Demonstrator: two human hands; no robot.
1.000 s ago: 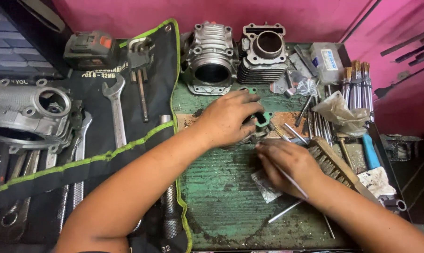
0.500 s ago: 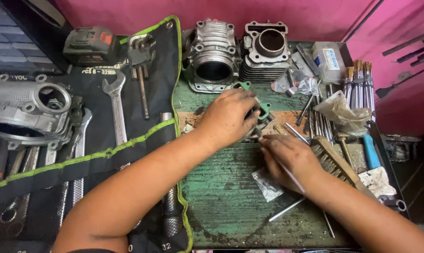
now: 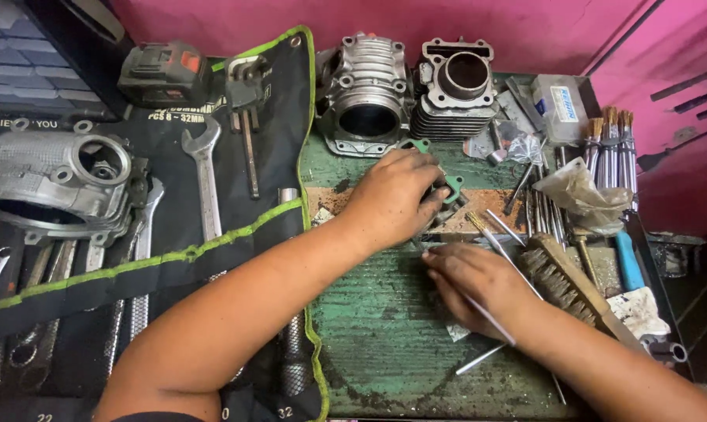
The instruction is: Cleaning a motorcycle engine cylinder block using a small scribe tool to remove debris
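1. Nearest the camera, a loose thin metal rod [image 3: 478,359] is lying on the worn green mat [image 3: 384,336], just below the right hand.
2. The right hand [image 3: 478,285] is curling its fingers around a slim metal pick [image 3: 490,318], the shaft running back under the palm; its tip is hidden beneath the fingers.
3. Just beyond, the left hand [image 3: 396,195] is pressing flat, fingers spread, over a green gasket [image 3: 452,187], covering most of it; only green corners are showing past the fingertips.
4. To the right, a wire brush [image 3: 560,280] is lying at an angle, with a blue-handled tool [image 3: 627,262] and a crumpled plastic bag [image 3: 584,195] near it, crowding that edge.
5. To the left, a black tool roll [image 3: 173,266] with green trim is holding an open-ended wrench [image 3: 205,176] and an engine casing [image 3: 56,184].
6. Farthest back, two finned engine cylinders [image 3: 369,94] are standing side by side against the pink wall, a power-tool battery [image 3: 166,74] sitting well to their left.
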